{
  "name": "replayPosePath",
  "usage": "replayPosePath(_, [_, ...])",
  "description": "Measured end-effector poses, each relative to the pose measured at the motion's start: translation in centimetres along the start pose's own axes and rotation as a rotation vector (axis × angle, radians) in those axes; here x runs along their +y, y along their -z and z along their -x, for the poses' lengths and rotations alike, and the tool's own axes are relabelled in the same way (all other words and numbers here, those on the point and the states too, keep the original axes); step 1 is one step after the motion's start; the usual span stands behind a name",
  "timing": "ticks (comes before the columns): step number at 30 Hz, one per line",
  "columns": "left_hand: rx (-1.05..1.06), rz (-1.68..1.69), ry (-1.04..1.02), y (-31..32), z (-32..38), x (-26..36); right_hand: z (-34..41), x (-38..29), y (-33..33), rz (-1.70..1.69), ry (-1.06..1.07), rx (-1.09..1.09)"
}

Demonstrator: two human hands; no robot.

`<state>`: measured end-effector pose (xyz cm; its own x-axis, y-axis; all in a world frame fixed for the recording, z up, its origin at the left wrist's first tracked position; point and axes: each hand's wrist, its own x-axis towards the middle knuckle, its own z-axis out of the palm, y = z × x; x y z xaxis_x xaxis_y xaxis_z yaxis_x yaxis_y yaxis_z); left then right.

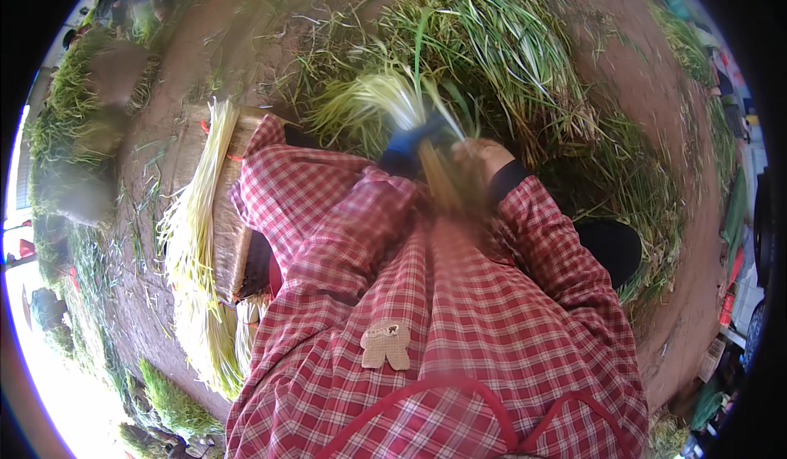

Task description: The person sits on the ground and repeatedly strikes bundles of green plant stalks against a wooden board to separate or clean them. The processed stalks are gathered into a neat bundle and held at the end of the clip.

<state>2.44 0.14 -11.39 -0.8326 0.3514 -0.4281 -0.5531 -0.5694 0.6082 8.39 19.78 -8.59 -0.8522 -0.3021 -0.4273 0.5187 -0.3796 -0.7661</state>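
My left hand (pixel 411 142), in a blue glove or cuff and blurred by motion, holds a bunch of pale yellow-green leafy stalks (pixel 393 99). The leaves fan out up and to the left, and a brownish blurred end hangs below the hand. My right hand (pixel 482 155), bare with a dark cuff, is close on the right of the bunch. Its fingers are curled at the lower end of a thin white stalk (pixel 452 121). Beyond both hands lies a big heap of long green leaves (pixel 510 41). Tied bundles of pale stalks (pixel 212 194) lie at my left.
A brown covered box or board (pixel 230 225) supports part of the bundles. Loose leaves are scattered on the brown ground (pixel 621 35). More green heaps (pixel 74 108) stand at the far left. A dark rounded object (pixel 609 250) is right of my sleeve.
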Motion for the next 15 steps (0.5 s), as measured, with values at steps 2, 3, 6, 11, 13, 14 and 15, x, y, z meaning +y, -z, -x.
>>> replayPosePath(2, [0.016, -0.152, -0.015, 0.7, -0.2, -0.9, -0.9, -0.4, -0.6, 0.082, 0.034, 0.235])
replayPosePath(3, [0.009, -0.215, -0.037, 1.2, -0.2, -1.3, -1.4, -0.3, -0.7, 0.172, 0.046, 0.359])
replayPosePath(6, [0.017, -0.117, -0.056, 1.4, -0.5, -2.7, -2.1, 1.5, -1.2, 0.699, 0.088, 0.492])
replayPosePath(11, [0.151, 0.123, 0.082, 1.5, -0.4, -1.6, -1.6, 3.0, -2.1, -0.075, 0.291, 0.567])
replayPosePath(13, [0.235, 0.049, -0.139, 1.2, -0.6, 0.3, -0.8, 2.5, -1.1, 0.590, 0.348, 0.684])
replayPosePath(14, [0.228, 0.015, -0.250, 1.2, -0.8, 1.8, 0.0, 2.0, 0.1, 0.793, 0.386, 0.708])
replayPosePath(15, [0.315, 0.003, -0.235, 1.1, -0.8, 3.0, 1.0, 1.5, 1.5, 0.982, 0.469, 0.701])
